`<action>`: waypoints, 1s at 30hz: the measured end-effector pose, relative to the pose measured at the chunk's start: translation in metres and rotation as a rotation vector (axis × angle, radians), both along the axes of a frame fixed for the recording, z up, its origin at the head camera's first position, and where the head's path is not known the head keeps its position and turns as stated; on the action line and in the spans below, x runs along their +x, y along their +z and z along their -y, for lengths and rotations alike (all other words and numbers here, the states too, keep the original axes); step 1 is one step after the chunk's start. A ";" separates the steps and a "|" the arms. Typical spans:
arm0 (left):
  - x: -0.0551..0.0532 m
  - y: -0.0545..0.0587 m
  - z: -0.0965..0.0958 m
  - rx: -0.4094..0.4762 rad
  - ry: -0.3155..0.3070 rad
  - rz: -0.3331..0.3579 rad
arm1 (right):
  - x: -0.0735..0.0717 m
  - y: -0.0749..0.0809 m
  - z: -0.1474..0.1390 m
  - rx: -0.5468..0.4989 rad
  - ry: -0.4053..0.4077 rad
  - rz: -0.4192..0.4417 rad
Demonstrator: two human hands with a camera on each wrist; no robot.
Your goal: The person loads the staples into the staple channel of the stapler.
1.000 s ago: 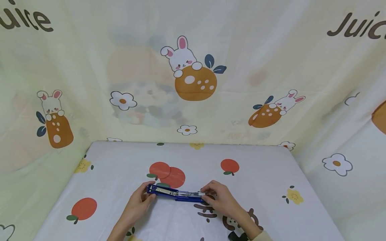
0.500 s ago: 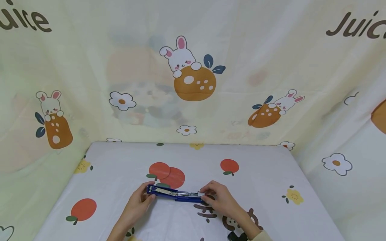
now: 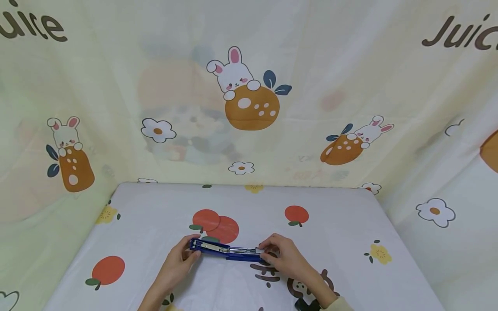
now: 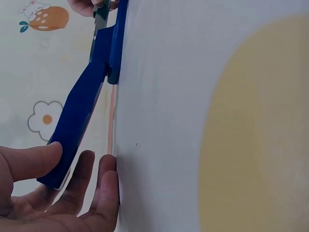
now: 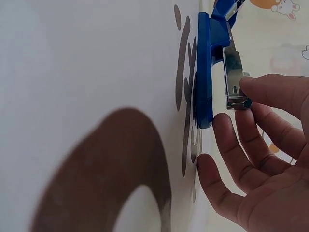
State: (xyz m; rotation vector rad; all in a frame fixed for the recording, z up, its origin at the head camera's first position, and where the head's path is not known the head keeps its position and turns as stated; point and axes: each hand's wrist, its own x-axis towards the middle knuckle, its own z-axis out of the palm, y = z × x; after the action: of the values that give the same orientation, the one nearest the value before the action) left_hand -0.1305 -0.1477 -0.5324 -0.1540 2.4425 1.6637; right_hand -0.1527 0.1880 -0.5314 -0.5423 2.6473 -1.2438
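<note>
A blue stapler [image 3: 228, 252] lies across the table with its top cover swung back to the left, so the metal magazine is exposed. My left hand [image 3: 176, 265] pinches the free end of the cover, which tilts up off the table in the left wrist view, where the cover [image 4: 79, 111] shows its blue outer side. With thumb and fingers, my right hand [image 3: 287, 259] holds the front end of the magazine [image 5: 233, 72]. Below it the stapler's base [image 5: 205, 72] rests on the tabletop, with a gap between base and magazine.
The white tablecloth [image 3: 330, 242] carries printed fruit, flowers and brown figures. Patterned curtains [image 3: 186, 86] hang behind the table and at both sides. A black object [image 3: 307, 305] sits by the right wrist at the bottom edge.
</note>
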 end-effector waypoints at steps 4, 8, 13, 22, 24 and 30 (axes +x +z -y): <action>0.000 0.001 0.000 0.000 -0.001 -0.002 | 0.000 0.002 0.000 -0.003 0.007 -0.006; -0.001 0.001 0.000 -0.008 -0.002 -0.001 | 0.000 0.003 -0.001 -0.003 0.005 -0.009; -0.001 0.000 0.000 -0.009 0.002 0.001 | -0.001 0.001 -0.002 -0.002 0.007 -0.004; 0.000 -0.001 0.001 0.000 -0.002 -0.010 | -0.004 -0.003 -0.006 -0.038 0.027 0.015; 0.000 -0.001 0.000 0.001 0.002 -0.005 | -0.004 -0.003 -0.006 -0.042 0.028 0.019; -0.001 -0.001 -0.001 0.000 0.004 0.004 | -0.005 -0.002 -0.008 -0.038 0.034 0.026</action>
State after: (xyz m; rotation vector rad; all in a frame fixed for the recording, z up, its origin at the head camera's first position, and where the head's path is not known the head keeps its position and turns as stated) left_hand -0.1315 -0.1471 -0.5331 -0.1622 2.4416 1.6632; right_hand -0.1572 0.1963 -0.5336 -0.5710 2.5872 -1.2851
